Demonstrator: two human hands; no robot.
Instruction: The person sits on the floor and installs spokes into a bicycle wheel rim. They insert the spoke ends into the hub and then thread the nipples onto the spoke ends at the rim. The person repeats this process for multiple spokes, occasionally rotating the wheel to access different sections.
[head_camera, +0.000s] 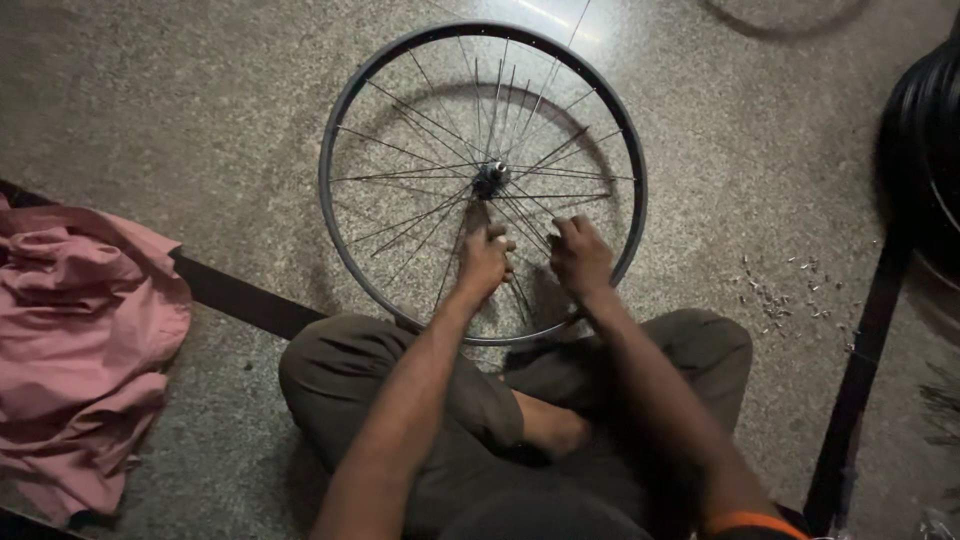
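- A dark-rimmed bicycle wheel with thin metal spokes (483, 180) stands tilted on the speckled grey stone floor (200, 120), its lower rim resting against the seated person's crossed legs in olive trousers (400, 400).
- The left hand (484, 262) is just below the wheel's small metal hub (491, 178), fingers curled and pinching spokes.
- The right hand (581, 256) sits just beside it, below and right of the hub, fingers bent in among the spokes; whether it pinches one cannot be told.
- A crumpled pink cloth (80, 350) lies well left of the wheel.
- Small scattered metal bits (790, 290) lie on the floor right of the wheel.
- Black tyres (925, 150) lie further right.
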